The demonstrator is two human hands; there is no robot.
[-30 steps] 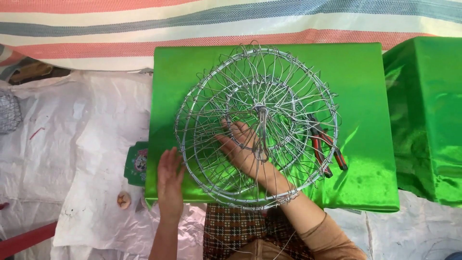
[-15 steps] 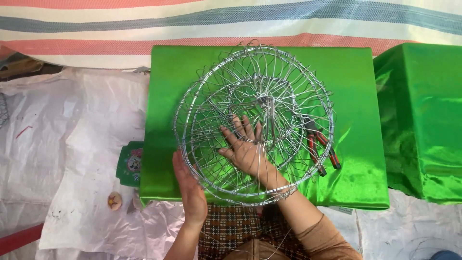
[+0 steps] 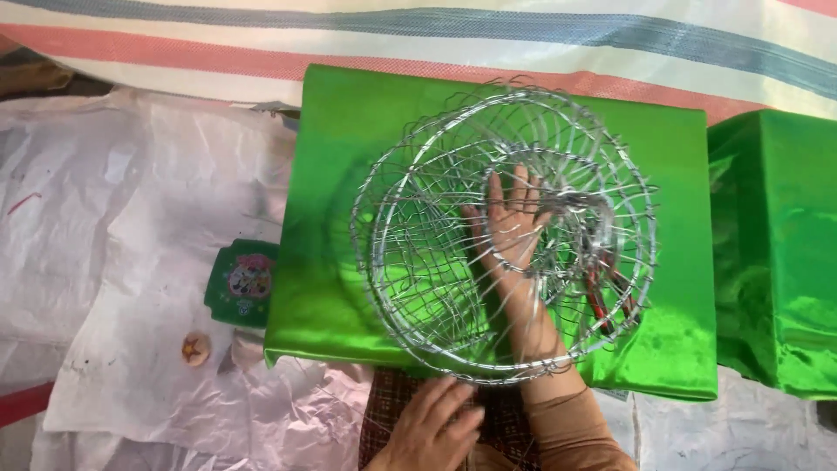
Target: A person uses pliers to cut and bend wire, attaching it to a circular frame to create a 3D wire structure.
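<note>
Wire basket, round, on green-draped worktop: my right hand flat inside, fingers spread; my left hand open at near rim; red-handled pliers beneath.

Bright, even daylight, no single source apparent. Strong sheen on green satin cloth, glare patches near folds. Soft, faint shadows under wire basket. Slight motion blur on wires; edges mildly soft, little distortion.

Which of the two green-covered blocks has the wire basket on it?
The larger central green block; the wire basket rests on it. The right-edge block carries nothing.
</note>
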